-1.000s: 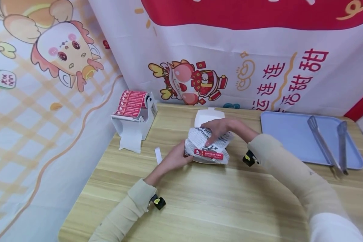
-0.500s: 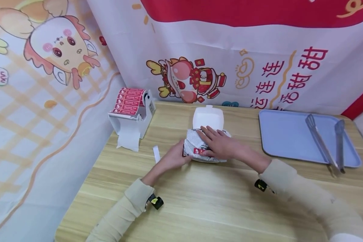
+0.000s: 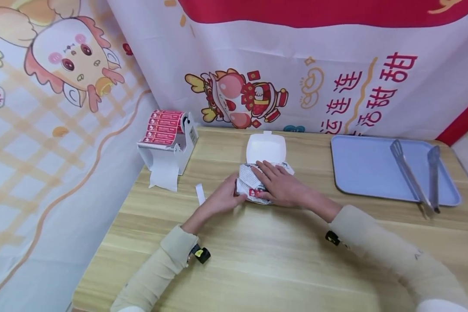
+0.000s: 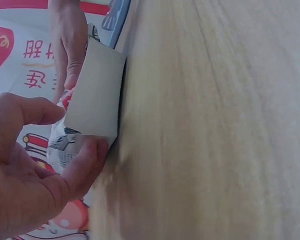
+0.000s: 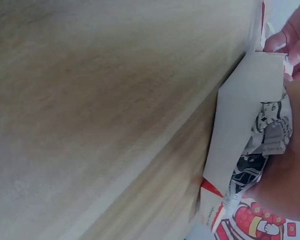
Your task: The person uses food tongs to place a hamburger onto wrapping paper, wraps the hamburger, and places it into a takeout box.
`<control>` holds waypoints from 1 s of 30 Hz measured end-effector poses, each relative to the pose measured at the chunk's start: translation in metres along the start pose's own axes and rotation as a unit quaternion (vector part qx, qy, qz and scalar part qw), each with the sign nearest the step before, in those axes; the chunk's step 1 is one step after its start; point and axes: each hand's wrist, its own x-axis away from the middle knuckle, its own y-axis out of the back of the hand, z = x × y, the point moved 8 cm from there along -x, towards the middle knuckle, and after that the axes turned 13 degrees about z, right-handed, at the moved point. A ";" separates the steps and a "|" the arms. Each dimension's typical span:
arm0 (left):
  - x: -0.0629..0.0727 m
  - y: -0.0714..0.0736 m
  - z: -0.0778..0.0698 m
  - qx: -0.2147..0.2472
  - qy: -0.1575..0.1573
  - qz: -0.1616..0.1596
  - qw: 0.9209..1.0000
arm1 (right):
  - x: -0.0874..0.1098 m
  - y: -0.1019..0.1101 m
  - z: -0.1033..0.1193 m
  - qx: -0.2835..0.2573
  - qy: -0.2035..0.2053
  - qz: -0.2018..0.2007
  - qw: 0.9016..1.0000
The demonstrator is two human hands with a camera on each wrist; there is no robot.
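In the head view, a small white cardboard takeaway box stands on the table, its lid (image 3: 266,148) folded back toward the wall. Inside lies a packet (image 3: 246,177) wrapped in newsprint-patterned paper with a red label. My left hand (image 3: 223,195) holds the box's left end; the left wrist view has the thumb at the top edge and fingers against the side of the box (image 4: 97,92). My right hand (image 3: 282,186) presses flat on the packet, fingers extended, hiding much of the label. Crumpled paper (image 5: 270,125) pokes above the box wall in the right wrist view.
A label dispenser (image 3: 187,145) with a roll of red labels stands at the back left. Close to my left hand lies a white paper strip (image 3: 200,193). A blue tray (image 3: 359,173) at the back right carries metal tongs (image 3: 408,173). Printed cloth (image 3: 296,47) hangs behind the table.
My right hand went from gripping the packet's top to lying flat on it, and the packet sank lower into the box. My left hand stayed at the box's left end.
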 end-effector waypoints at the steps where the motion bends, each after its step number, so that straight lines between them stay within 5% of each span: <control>1: 0.000 0.003 -0.001 -0.013 0.008 -0.010 1.000 | -0.002 0.000 -0.001 0.006 -0.004 0.005 1.000; 6: -0.001 0.016 -0.013 -0.113 0.018 -0.039 0.993 | -0.007 -0.004 -0.003 0.034 -0.021 0.049 0.998; 10: -0.009 0.015 -0.021 -0.160 -0.003 -0.025 0.987 | -0.010 -0.003 -0.004 0.023 -0.010 0.055 0.998; 16: -0.022 0.003 -0.024 -0.228 -0.042 0.006 0.973 | -0.009 0.026 -0.016 -0.111 0.057 0.006 0.992; 19: -0.024 -0.002 -0.026 -0.252 -0.051 0.017 0.966 | -0.008 0.056 -0.044 -0.196 0.037 -0.067 0.978; 22: -0.024 -0.007 -0.032 -0.286 -0.058 0.042 0.955 | -0.016 0.075 -0.091 -0.258 -0.039 -0.117 0.958; 26: -0.025 -0.016 -0.039 -0.328 -0.071 0.079 0.938 | -0.039 0.063 -0.145 -0.332 -0.136 -0.074 0.930; 30: -0.025 -0.018 -0.043 -0.331 -0.089 0.082 0.936 | -0.057 0.043 -0.166 -0.389 -0.168 -0.011 0.906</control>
